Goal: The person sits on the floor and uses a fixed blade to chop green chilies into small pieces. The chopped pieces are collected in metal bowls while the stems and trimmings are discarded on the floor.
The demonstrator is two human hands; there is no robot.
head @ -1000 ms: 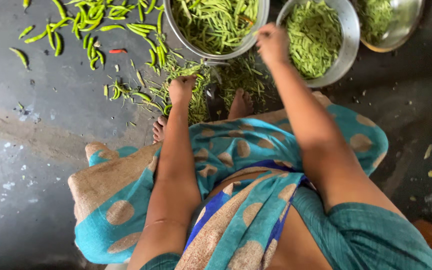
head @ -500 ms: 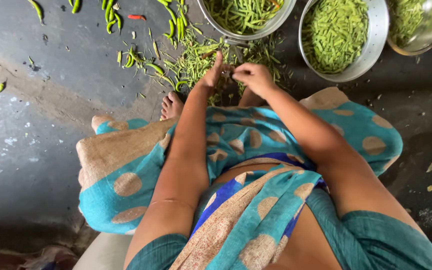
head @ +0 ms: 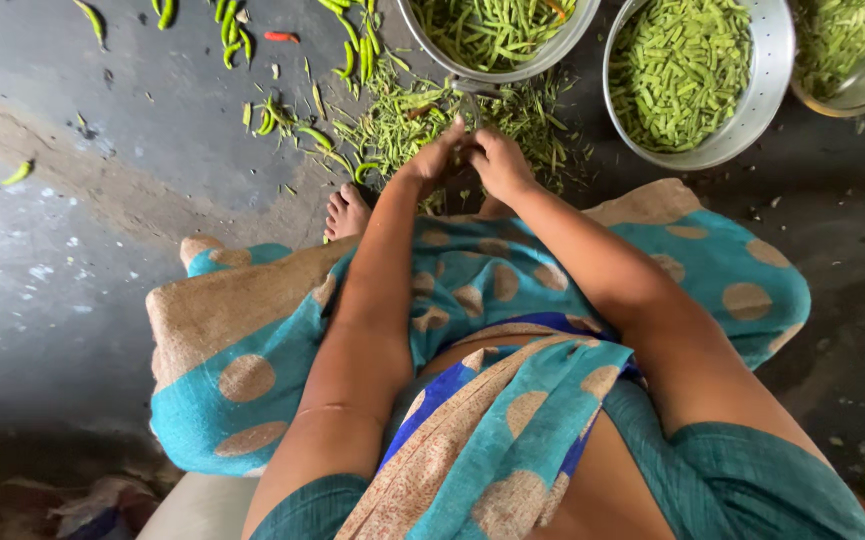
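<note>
Fingertips of both hands meet at one spot just below the nearest steel bowl: the left hand [head: 433, 162] and the right hand [head: 500, 165] touch each other, fingers curled in toward something small between them. What they pinch is hidden by the knuckles, so I cannot tell whether either hand is closed on a pod or merely resting on the heap. Under and around them lies the loose heap of thin green bean pods and trimmings [head: 408, 115], spread on the floor in front of the person's bare foot [head: 348, 212].

Such pods look light, slender and fairly stiff, likely to snap rather than bend; a pinch near one end between thumb and forefinger should hold one well.

Beyond the heap stands the round steel bowl of whole green pods [head: 498, 35], with a perforated steel bowl of chopped green pieces [head: 698, 75] beside it and a third shiny bowl [head: 853, 50] at the corner. Green chillies [head: 233, 35] and one red one [head: 281, 37] lie scattered on the dark grey, stained concrete floor [head: 103, 260].
</note>
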